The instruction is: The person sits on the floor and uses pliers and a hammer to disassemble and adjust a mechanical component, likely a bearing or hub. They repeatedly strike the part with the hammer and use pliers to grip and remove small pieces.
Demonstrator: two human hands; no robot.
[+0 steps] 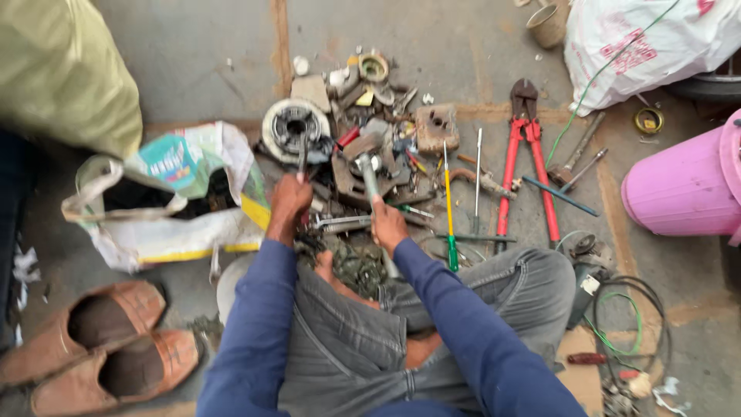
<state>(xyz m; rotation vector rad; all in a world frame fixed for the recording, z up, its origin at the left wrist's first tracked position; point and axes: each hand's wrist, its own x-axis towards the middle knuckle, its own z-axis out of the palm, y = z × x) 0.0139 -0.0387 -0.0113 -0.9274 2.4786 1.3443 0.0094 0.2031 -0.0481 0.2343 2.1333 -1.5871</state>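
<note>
I sit on a concrete floor with a heap of scrap metal parts (363,131) in front of me. My left hand (289,202) grips a thin metal rod (302,154) standing upright next to a round metal disc part (290,123). My right hand (386,224) holds the handle of a hammer (366,158), whose head rests over a rusty plate in the heap. Both arms wear blue sleeves, and my legs are in grey trousers.
Red bolt cutters (525,154), a yellow-and-green screwdriver (448,208) and loose rods lie right of the heap. A pink plastic bin (683,185) and a white sack (641,42) stand far right. An open bag (166,197) and brown shoes (100,347) are on the left.
</note>
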